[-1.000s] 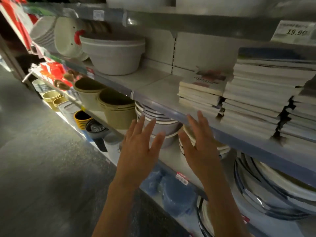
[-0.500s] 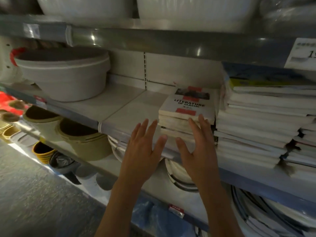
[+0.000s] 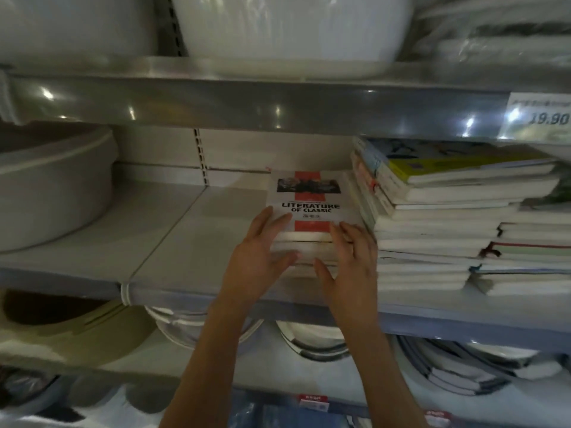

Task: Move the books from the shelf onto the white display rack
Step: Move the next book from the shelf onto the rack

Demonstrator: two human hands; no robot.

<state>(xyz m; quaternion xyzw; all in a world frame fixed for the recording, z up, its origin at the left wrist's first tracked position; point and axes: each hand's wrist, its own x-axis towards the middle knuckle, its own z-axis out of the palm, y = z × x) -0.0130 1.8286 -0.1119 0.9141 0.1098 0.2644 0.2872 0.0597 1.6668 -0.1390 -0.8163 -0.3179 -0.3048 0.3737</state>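
Note:
A short stack of books (image 3: 310,211) lies on the grey shelf (image 3: 185,248); the top one is white and red and reads "LITERATURE OF CLASSIC". My left hand (image 3: 258,257) lies against the stack's front left corner, fingers straight and spread over the top cover's edge. My right hand (image 3: 352,264) touches the front right corner, fingers spread, thumb by the lower books. Neither hand has closed on the stack. To the right are taller piles of books (image 3: 448,217). The white display rack is not in view.
A large grey tub (image 3: 52,186) stands at the shelf's left. Overhead is a metal shelf edge (image 3: 247,109) with a price tag (image 3: 543,118). Below are beige buckets (image 3: 77,329), stacked bowls (image 3: 191,329) and plates (image 3: 457,366).
Both hands have moved up and forward from below the shelf edge until they touch the front of the short book stack. The view has moved closer and to the right.

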